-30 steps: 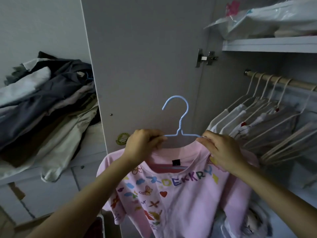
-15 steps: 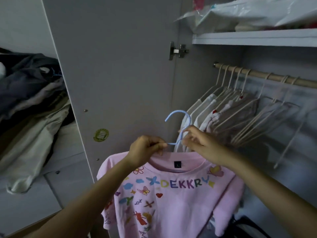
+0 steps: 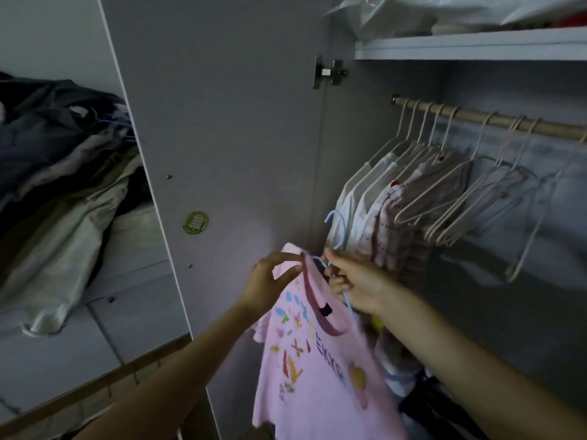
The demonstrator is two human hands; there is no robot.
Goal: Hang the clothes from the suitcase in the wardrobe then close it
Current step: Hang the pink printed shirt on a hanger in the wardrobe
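Since a moment ago the pink T-shirt [image 3: 320, 354] has turned edge-on toward the wardrobe rail [image 3: 495, 120], which is at 1 o'clock. My right hand [image 3: 359, 287] grips the blue hanger [image 3: 337, 230], and my left hand [image 3: 270, 281] pinches the shirt's shoulder.

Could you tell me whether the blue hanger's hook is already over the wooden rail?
No, the blue hanger hangs well below the wooden rail, its neck held by the right hand.

Pink printed T-shirt [image 3: 320, 369], tilted on blue hanger [image 3: 337, 231]
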